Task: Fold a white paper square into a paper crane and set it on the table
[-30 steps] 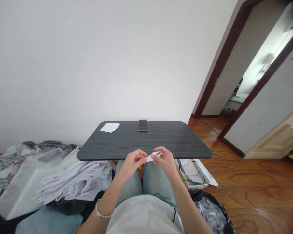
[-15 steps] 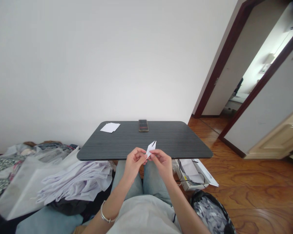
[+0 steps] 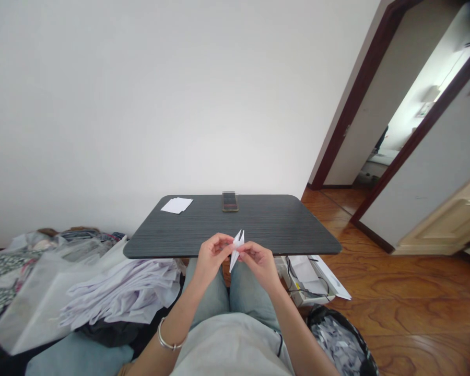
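over the desk [image 3: 282, 224] near edge: folded white paper [image 3: 237, 249], long axis near upright, pinched between left hand [image 3: 213, 256] and right hand [image 3: 260, 263].

light: bright, even | wall [image 3: 141, 104]: pale, no hard shadows | doorway [image 3: 423, 94]: brightest, slight glare | edges: wide-angle bowing | focus: slightly soft overall

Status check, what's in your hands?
Left hand and right hand pinching folded white paper. Held above jeans, at near edge of dark table.
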The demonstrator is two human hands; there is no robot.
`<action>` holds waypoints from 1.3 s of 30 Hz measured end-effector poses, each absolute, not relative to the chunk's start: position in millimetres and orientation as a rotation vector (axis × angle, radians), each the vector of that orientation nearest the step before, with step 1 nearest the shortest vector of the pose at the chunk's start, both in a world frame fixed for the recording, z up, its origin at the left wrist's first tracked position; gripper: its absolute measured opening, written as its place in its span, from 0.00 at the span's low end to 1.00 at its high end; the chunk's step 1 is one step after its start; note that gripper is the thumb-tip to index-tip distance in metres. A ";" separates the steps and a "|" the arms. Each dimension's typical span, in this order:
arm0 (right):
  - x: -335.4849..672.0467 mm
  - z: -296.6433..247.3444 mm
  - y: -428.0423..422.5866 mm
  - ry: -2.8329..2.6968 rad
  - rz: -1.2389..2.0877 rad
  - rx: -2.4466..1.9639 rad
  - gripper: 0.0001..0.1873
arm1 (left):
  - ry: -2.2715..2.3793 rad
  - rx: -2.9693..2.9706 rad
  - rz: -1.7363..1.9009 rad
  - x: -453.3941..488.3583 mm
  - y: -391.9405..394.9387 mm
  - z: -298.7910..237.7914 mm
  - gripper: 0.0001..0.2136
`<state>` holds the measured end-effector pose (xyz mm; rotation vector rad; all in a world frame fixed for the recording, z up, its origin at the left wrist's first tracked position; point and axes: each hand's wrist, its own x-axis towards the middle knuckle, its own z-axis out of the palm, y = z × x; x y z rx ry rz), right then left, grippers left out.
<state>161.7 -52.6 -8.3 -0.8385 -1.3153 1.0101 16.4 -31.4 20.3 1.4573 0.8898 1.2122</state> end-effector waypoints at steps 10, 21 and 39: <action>162.9 -4.6 -54.8 -1.353 1.078 -0.719 0.07 | 0.873 1.352 1.189 18.3 -36.9 29.8 0.07; 163.0 1.5 -57.3 -1.291 1.148 -0.677 0.09 | 0.895 1.283 1.161 17.1 -38.2 31.3 0.09; 164.7 -9.1 -53.4 -1.439 0.892 -0.728 0.02 | 0.930 1.263 1.150 17.4 -37.7 23.8 0.07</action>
